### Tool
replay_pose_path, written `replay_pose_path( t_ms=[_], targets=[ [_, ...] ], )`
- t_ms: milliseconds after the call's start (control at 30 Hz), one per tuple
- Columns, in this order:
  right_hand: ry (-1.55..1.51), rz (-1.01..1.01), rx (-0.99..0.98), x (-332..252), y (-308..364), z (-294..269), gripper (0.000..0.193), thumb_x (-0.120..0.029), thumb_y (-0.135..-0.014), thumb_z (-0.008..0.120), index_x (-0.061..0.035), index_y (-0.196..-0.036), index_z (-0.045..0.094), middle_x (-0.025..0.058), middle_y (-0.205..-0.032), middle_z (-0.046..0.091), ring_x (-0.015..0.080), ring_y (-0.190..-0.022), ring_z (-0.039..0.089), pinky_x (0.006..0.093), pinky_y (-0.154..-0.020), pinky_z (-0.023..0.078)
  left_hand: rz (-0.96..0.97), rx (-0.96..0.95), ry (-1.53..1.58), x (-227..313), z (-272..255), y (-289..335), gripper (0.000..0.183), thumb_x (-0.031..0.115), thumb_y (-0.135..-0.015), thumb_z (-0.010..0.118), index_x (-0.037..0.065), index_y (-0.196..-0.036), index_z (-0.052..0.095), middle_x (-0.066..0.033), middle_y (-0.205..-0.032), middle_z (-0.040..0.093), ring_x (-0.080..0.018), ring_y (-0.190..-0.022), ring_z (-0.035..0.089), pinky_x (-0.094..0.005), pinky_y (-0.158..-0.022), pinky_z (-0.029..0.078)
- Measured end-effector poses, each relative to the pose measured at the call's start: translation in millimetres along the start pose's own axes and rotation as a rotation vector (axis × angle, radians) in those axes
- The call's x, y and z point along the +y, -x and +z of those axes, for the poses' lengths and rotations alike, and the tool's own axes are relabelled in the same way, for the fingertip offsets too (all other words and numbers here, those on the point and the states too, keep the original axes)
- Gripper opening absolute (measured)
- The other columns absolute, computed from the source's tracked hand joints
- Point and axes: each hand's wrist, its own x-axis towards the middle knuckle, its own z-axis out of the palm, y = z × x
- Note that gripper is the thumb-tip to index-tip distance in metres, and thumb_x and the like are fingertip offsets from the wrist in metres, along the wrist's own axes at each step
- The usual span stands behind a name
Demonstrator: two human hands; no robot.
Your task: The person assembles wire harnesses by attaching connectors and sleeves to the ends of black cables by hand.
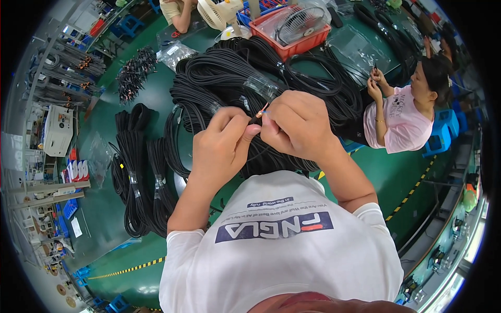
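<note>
Between my two hands is the end of a black cable [255,120], with thin coloured inner wires [262,110] fanning out of its jacket. My left hand [222,136] pinches the black jacket between thumb and curled fingers. On the other side my right hand [297,124] is closed at the bared wires, thumb and forefinger pressed together there; the exact strand in its grip is hidden. Both hands are held above big coils of black cable [219,68], bound in places with clear wrap [261,86].
More bundled black cable [136,172] lies on the green table at left, near a heap of short cable pieces [136,73]. Behind the coils stand a red crate [295,44] with a fan guard and a beige fan [219,14]. A co-worker in pink [402,117] sits at right.
</note>
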Motion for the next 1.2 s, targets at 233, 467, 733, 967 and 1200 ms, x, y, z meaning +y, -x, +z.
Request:
replay_pose_path(
  t_ms=[233, 467, 733, 967, 1200],
  targets=[
    [0.06, 0.037, 0.04, 1.7, 8.5, 7.7, 0.014, -0.004, -0.064, 0.067, -0.0048, -0.068, 0.054, 0.0058, -0.065, 0.054, 0.0232, -0.056, 0.057, 0.0312, -0.05, 0.047, -0.17, -0.235, 0.078, -1.1, -5.8, 12.5, 0.023, 0.022, -0.093, 0.056, 0.005, -0.079, 0.059, -0.0103, -0.054, 0.048, -0.0234, -0.045, 0.05, -0.0312, -0.044, 0.039],
    [-0.17, 0.203, -0.037, 3.4, 19.5, 7.9, 0.01, 0.003, -0.07, 0.064, -0.001, -0.073, 0.055, 0.0087, -0.066, 0.056, 0.024, -0.053, 0.055, 0.029, -0.049, 0.045, -0.567, -0.391, 0.706, -5.8, -15.5, 15.3, 0.031, 0.024, -0.098, 0.048, 0.002, -0.08, 0.061, 0.0011, -0.052, 0.047, -0.0047, -0.048, 0.043, -0.022, -0.046, 0.032],
    [-0.265, 0.389, 0.023, -11.3, 14.9, 6.5, 0.013, -0.001, -0.078, 0.066, 0.0017, -0.091, 0.064, 0.0095, -0.086, 0.063, 0.0143, -0.063, 0.057, 0.024, -0.055, 0.047, -0.601, -0.401, 0.863, -7.8, -15.7, 16.3, 0.034, 0.025, -0.099, 0.045, 0.002, -0.08, 0.062, 0.0034, -0.053, 0.047, -0.0021, -0.049, 0.039, -0.0197, -0.047, 0.031],
    [-0.3, 0.277, -0.004, -3.2, 14.4, 11.1, 0.019, -0.006, -0.083, 0.067, -0.002, -0.101, 0.066, 0.0092, -0.091, 0.064, 0.016, -0.068, 0.058, 0.0245, -0.058, 0.047, -0.609, -0.409, 0.892, -9.8, -15.0, 17.7, 0.033, 0.025, -0.099, 0.046, 0.002, -0.083, 0.063, 0.0036, -0.053, 0.047, -0.002, -0.049, 0.039, -0.0194, -0.047, 0.031],
    [-0.454, 0.567, -0.006, -4.0, 20.8, 14.3, 0.01, -0.007, -0.087, 0.064, 0.0005, -0.093, 0.065, 0.0088, -0.085, 0.064, 0.0152, -0.069, 0.059, 0.0244, -0.062, 0.047, -0.666, -0.432, 1.039, -11.9, -13.5, 21.3, 0.032, 0.025, -0.099, 0.046, 0.0, -0.094, 0.065, 0.0008, -0.061, 0.056, -0.0017, -0.05, 0.04, -0.0182, -0.046, 0.03]
  ],
)
